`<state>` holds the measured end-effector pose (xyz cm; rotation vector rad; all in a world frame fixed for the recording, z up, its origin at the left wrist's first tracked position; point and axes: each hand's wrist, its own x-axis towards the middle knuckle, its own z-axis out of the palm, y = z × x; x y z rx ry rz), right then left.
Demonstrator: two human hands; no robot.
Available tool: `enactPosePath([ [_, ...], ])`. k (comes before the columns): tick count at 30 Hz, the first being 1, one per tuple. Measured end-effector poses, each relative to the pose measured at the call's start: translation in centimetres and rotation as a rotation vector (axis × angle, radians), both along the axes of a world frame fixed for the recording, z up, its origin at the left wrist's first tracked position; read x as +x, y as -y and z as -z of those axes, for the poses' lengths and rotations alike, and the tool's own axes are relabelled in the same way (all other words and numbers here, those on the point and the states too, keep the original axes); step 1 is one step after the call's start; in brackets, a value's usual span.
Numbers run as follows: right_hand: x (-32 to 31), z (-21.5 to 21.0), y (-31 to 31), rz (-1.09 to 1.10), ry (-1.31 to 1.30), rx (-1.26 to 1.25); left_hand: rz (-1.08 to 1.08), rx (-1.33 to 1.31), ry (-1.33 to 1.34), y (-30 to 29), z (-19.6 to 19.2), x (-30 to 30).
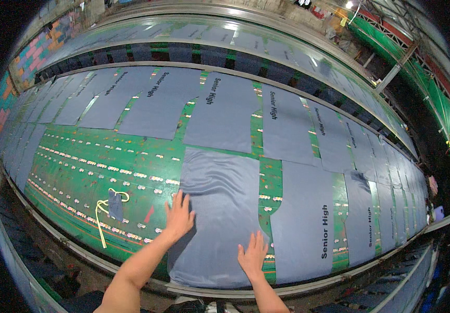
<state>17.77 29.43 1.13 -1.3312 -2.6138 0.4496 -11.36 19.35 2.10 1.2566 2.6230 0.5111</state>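
Observation:
A grey-blue cut fabric panel [214, 219] lies on the green printing table [79, 172] in front of me, rippled across its upper part and plain on its face. My left hand [180, 215] rests at its left edge, fingers spread. Near the lower right edge, beside a curved cutout, my right hand [253, 253] touches the cloth with fingers stretched out. Neither hand grips anything. Right of this panel lies a similar printed panel [304, 219] with dark lettering.
A far row of printed panels [220, 117] runs along the table. Left on the green surface lies a small dark cloth piece [115, 204] with a yellow cord [99, 221]. A metal rail [209, 292] borders the near edge. Another long table [209, 35] stands beyond.

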Motion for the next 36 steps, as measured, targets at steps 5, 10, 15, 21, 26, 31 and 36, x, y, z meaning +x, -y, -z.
enactPosePath([
  [5,5.7,-0.6,4.1,0.24,-0.003,-0.082,-0.189,-0.045,0.07,12.4,-0.6,6.9],
  [10,9.2,-0.4,5.9,0.332,0.018,-0.166,-0.281,-0.1,0.214,18.6,0.1,12.0],
  [15,9.8,0.9,5.6,0.167,0.01,-0.119,-0.343,0.003,0.248,19.3,2.6,12.3],
  [21,11.2,2.9,5.1,0.161,-0.173,-0.166,-0.447,0.146,0.284,19.7,3.1,12.3],
  [26,10.7,2.7,5.5,0.138,-0.192,-0.156,-0.508,0.302,0.221,20.5,5.4,11.4],
  [31,10.9,2.1,4.9,0.158,-0.092,-0.237,-0.514,0.245,0.308,19.5,2.9,11.8],
  [36,10.8,2.0,4.5,0.172,-0.064,-0.266,-0.443,0.217,0.217,18.5,1.0,11.9],
])
